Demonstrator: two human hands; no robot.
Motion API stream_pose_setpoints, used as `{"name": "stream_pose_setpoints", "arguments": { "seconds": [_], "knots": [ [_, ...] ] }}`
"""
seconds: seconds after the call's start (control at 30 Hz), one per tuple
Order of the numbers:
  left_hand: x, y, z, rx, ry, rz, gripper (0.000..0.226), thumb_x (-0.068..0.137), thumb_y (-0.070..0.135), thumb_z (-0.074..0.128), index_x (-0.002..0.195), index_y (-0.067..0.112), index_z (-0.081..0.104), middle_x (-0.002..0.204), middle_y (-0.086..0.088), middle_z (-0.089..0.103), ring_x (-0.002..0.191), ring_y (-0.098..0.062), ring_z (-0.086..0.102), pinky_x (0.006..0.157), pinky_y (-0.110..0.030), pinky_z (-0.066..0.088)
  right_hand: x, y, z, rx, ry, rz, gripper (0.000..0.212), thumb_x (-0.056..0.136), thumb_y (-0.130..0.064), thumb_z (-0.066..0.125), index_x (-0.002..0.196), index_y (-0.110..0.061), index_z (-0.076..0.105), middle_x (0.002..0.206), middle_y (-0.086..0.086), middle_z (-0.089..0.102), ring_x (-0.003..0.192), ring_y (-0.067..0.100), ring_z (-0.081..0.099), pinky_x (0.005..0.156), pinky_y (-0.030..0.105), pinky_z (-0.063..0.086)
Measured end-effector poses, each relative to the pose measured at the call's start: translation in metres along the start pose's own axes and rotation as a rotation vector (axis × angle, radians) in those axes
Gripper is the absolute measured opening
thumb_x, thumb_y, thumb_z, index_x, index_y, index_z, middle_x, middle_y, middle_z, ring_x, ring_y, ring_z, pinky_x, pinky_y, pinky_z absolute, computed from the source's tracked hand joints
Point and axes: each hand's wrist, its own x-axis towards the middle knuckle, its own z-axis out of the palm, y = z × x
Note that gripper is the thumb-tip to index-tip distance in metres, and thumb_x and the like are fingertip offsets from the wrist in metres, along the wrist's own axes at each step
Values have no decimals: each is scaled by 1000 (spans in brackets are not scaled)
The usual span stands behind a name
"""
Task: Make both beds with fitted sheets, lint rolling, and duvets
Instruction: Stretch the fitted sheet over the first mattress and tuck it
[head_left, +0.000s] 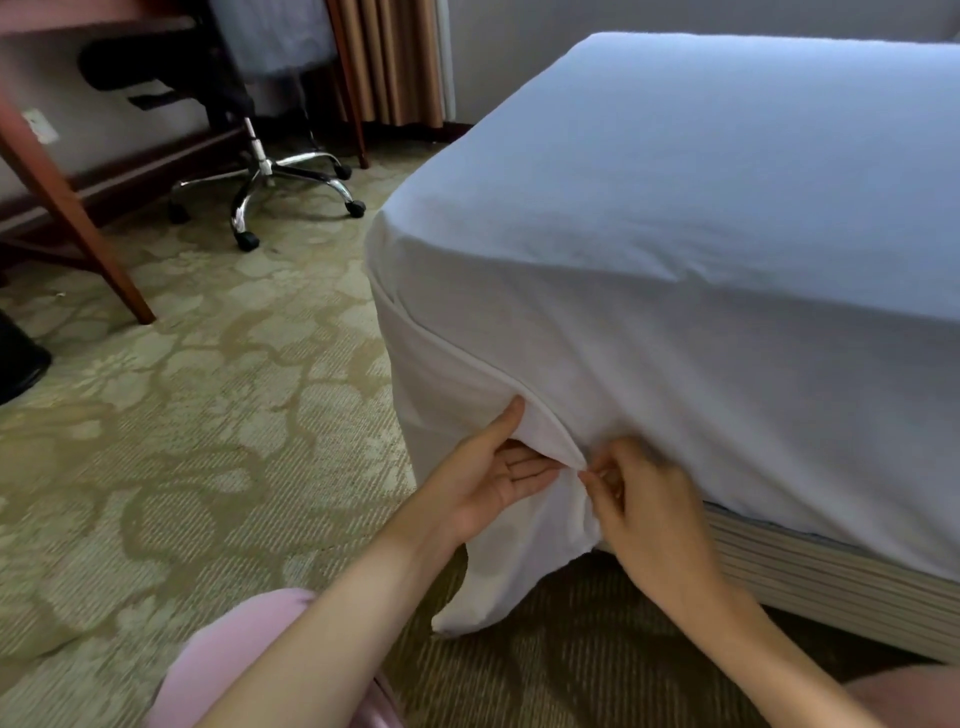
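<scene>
A white fitted sheet (649, 218) covers the mattress, whose near corner fills the right of the head view. At that corner the sheet hangs loose in a flap toward the carpet. My left hand (493, 475) lies palm up under the sheet's seamed edge, its thumb pressed on the cloth from outside. My right hand (644, 499) pinches a fold of the same edge just right of the left hand. The two hands nearly touch. The striped box spring (841, 577) shows below the sheet on the right.
Patterned beige carpet (208, 415) spreads to the left. An office chair with a chrome wheeled base (265, 176) stands at the back by a wooden desk leg (67, 208). Brown curtains (395, 57) hang behind. A dark object (15, 358) sits at the left edge.
</scene>
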Motion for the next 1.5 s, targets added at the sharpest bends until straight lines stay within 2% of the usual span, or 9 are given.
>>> {"name": "stream_pose_setpoints", "arguments": {
  "seconds": [0.13, 0.27, 0.4, 0.63, 0.73, 0.97, 1.17, 1.33, 1.5],
  "knots": [
    [3, -8, 4, -159, 1, -4, 52, 88, 34, 61, 123, -3, 51, 120, -27, 61, 114, -35, 59, 100, -43, 46, -9, -5, 8, 1069, -465, 709, 19, 86, -4, 62, 105, -4, 61, 85, 12, 73, 67, 19, 69, 74, 36, 57],
    [4, -17, 11, -250, 54, -12, 45, 86, 31, 64, 114, -3, 54, 113, -23, 62, 116, -31, 56, 105, -40, 42, 15, 11, 16, 1720, -274, 874, 43, 70, 4, 69, 112, 2, 61, 112, 26, 65, 95, 32, 69, 84, 43, 55],
    [11, -13, 1, -116, 6, 1, 51, 79, 37, 66, 112, 0, 57, 113, -21, 65, 110, -27, 61, 100, -36, 47, 27, 24, 15, 1778, -280, 794, 97, 27, -2, 96, 117, 5, 58, 113, 33, 62, 104, 39, 64, 85, 49, 55],
    [28, -1, -7, 123, -86, 193, 76, 49, 51, 84, 110, 9, 64, 107, -14, 71, 99, -21, 68, 79, -26, 57, 45, 23, 19, 1803, -171, 646, 62, 61, -9, 77, 119, -4, 57, 112, 24, 66, 102, 30, 67, 82, 44, 57],
    [34, 9, -4, 149, -114, 308, 89, 34, 54, 90, 107, 10, 65, 102, -14, 72, 93, -22, 70, 72, -25, 57, 59, 22, 12, 1744, -195, 521, 85, 50, -17, 91, 125, -1, 55, 123, 22, 61, 111, 29, 63, 87, 39, 55],
    [39, 22, 5, 271, -84, 449, 44, 74, 41, 77, 107, 15, 64, 100, -9, 73, 95, -24, 70, 80, -30, 58, 73, 14, 8, 1924, -376, 409, 109, 47, -29, 95, 139, -8, 40, 133, 29, 50, 123, 41, 51, 95, 58, 45],
    [32, 20, 7, 328, -153, 448, 45, 76, 43, 65, 107, 11, 65, 101, -7, 73, 97, -19, 69, 83, -23, 54, 79, 8, 14, 1759, -196, 330, 92, 41, -42, 93, 121, -11, 62, 120, 17, 65, 109, 28, 64, 83, 40, 56],
    [11, 27, -21, 769, -224, 218, 39, 85, 38, 64, 117, 17, 62, 110, 4, 71, 101, -13, 67, 89, -26, 50, 78, 13, 30, 1719, -186, 406, 101, 52, -49, 88, 137, -11, 49, 134, 19, 55, 123, 36, 52, 108, 53, 35],
    [14, 41, -96, 1118, 728, 289, 45, 82, 39, 70, 112, 9, 56, 107, -4, 61, 93, -19, 59, 75, -29, 45, 75, 19, 32, 1734, -170, 392, 88, 57, -46, 87, 133, -16, 55, 129, 15, 60, 118, 33, 58, 104, 53, 39]
  ]
}}
